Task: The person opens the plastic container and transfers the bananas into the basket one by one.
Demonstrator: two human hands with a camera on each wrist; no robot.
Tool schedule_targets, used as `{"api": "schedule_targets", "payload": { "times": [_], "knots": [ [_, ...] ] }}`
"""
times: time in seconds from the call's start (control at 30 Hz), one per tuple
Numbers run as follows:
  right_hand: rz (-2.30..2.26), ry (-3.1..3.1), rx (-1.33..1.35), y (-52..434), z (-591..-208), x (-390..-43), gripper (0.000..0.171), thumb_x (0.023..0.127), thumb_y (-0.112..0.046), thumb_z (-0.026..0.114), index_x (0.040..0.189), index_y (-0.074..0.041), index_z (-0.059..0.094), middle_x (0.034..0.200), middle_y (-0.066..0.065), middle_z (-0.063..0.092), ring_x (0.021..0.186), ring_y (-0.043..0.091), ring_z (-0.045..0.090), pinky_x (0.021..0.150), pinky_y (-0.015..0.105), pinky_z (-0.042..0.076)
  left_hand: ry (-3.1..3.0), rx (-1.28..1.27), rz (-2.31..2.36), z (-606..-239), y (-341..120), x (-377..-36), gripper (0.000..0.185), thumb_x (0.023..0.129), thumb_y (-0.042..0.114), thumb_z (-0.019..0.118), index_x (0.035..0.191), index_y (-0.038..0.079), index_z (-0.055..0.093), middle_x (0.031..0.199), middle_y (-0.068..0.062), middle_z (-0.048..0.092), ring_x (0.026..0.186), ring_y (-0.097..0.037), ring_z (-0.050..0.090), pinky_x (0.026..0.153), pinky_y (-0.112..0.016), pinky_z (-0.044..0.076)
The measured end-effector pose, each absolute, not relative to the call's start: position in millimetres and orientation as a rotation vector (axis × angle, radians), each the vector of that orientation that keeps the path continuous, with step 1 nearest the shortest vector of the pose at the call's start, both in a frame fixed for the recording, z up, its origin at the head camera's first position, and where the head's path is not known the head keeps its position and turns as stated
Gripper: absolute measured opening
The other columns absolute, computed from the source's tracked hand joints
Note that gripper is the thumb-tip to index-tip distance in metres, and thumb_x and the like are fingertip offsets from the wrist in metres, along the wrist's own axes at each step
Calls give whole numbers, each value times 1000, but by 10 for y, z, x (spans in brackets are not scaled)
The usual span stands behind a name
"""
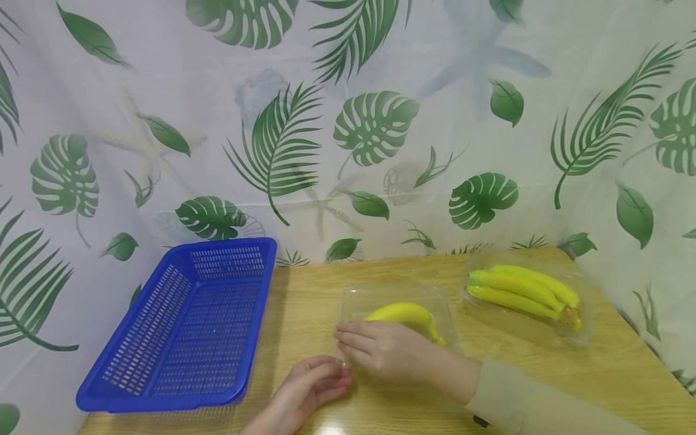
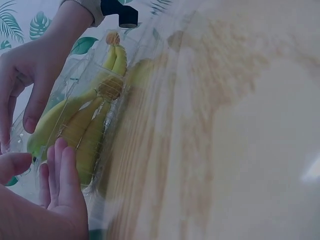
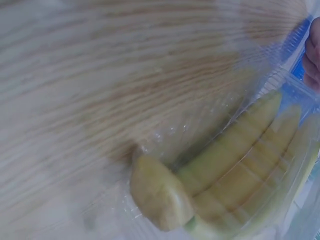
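A clear plastic container stands on the table with yellow bananas inside. My right hand reaches across its near left part, fingers laid together and pointing left. In the left wrist view that right hand has its thumb apart from the fingers, over the container. My left hand is at the container's near left corner, the fingers loosely bent in the head view. Seen from the left wrist, the left hand's fingers stretch up beside the container wall. The right wrist view shows the bananas through clear plastic.
A blue plastic basket with perforated sides stands on the left of the wooden table. At the right lies another clear container with several bananas. A leaf-patterned sheet hangs behind and along the sides.
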State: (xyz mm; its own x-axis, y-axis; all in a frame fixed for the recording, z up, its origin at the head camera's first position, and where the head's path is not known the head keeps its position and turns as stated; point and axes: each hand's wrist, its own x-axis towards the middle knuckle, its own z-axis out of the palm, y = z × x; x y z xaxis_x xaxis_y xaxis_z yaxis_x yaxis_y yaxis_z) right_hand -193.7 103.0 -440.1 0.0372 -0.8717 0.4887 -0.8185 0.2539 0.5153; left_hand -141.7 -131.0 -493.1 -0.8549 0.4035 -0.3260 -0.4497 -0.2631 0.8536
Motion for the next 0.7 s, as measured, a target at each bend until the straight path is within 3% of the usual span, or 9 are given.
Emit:
{"api": "schedule_targets", "payload": {
  "times": [0.17,0.33,0.43,0.53,0.7],
  "knots": [
    [-73,-1752,1541,1074,-4372,-1930,34,109,-7,47,121,-6,78,129,9,77,123,19,73,108,32,59,1404,-21,2130,-4933,-1291,-1395,12,104,8,60,103,14,70,100,1,79,97,-12,77,99,-31,64],
    [-36,-1793,1521,1158,-4355,-1910,31,108,-15,52,123,-5,77,129,10,77,123,21,74,107,32,60,1376,13,2101,-4939,-1235,-1385,12,105,11,61,103,14,72,98,1,80,97,-13,77,98,-32,65],
    [-22,-1795,1509,1211,-4348,-1901,35,112,-16,45,123,-4,77,127,11,78,121,21,75,104,33,61,1371,34,2081,-4945,-1197,-1372,12,105,12,61,106,13,72,98,1,80,98,-13,76,98,-33,65],
    [-13,-1785,1495,1262,-4337,-1889,50,117,-20,30,121,-4,77,126,11,78,119,21,76,102,32,63,1372,50,2065,-4955,-1155,-1356,12,105,14,61,110,12,72,99,1,79,98,-13,77,98,-34,65],
    [10,-1775,1471,1359,-4325,-1871,51,116,-20,29,120,-3,77,125,12,79,116,22,77,99,33,64,1351,54,2051,-4969,-1074,-1330,14,105,15,61,115,9,70,102,0,78,101,-15,76,100,-35,64]
  ]
}}
